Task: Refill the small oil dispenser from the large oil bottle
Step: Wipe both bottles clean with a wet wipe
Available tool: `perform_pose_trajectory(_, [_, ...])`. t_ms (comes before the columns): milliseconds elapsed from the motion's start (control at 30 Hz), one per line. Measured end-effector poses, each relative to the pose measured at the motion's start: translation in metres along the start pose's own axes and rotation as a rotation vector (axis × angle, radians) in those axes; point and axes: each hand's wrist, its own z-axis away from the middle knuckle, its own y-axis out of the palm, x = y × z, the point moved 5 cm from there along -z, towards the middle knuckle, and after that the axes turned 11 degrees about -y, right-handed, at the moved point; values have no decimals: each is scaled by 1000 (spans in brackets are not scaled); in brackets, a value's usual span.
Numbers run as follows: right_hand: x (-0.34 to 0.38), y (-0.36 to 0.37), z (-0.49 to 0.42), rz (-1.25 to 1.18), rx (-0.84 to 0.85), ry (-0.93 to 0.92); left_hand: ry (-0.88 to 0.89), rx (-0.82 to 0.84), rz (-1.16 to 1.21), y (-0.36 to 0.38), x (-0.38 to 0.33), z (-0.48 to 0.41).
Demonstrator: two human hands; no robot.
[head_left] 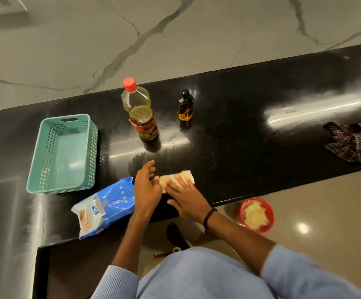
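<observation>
The large oil bottle (140, 111), clear with a red cap on and yellow oil inside, stands upright on the black counter (229, 130). To its right stands the small dark oil dispenser (185, 105) with its black top on. Near the counter's front edge a yellowish, oil-stained wipe (182, 176) lies flat. My right hand (186, 197) presses flat on the wipe with fingers spread. My left hand (147, 186) hovers just left of the wipe, fingers apart, holding nothing.
A teal perforated basket (64, 154) sits at the left. A blue pack of wipes (106, 209) lies by my left wrist. A dark plaid cloth (354, 143) lies at the right. On the floor stands a red bin (257, 214) with used wipes.
</observation>
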Motion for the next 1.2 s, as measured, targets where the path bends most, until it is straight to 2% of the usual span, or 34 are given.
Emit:
perform_pose_trajectory(167, [-8,-25,74,-85,-247,69,51,111,-16,30,-14,8])
perform_pose_trajectory(267, [-26,-57,108,-414,-466,466,58,228,-5,58,-26,22])
perform_pose_trajectory(300, [-33,-68,117,-606,-544,618,61,285,-3,69,-30,28])
perform_pose_trajectory(367, [-42,-78,131,-1235,-735,833,89,429,2,94,-42,42])
perform_pose_trajectory(433, [-42,-89,143,-1869,-908,830,130,567,24,122,-54,58])
perform_pose_trajectory(500, [-44,-104,160,-2114,-972,749,163,637,33,148,-63,72])
perform_pose_trajectory(567, [-50,-112,180,-2080,-958,677,171,629,14,170,-70,82])
perform_pose_trajectory(600, [-55,-113,191,-1946,-936,679,161,615,10,180,-73,86])
perform_pose_trajectory(733, [-82,-107,243,-1071,-806,773,143,597,-40,229,-84,105])
perform_pose_trajectory(800, [-99,-103,271,-830,-789,840,170,646,-92,257,-90,120])
perform_pose_trajectory(900, [-131,-94,316,-722,-824,980,173,691,-159,291,-95,137])
perform_pose_trajectory(1067, [-194,-41,385,-692,-780,1368,98,687,-235,320,-94,143])
perform_pose_trajectory(1200, [-227,-18,408,-773,-809,1476,82,665,-234,326,-94,143])
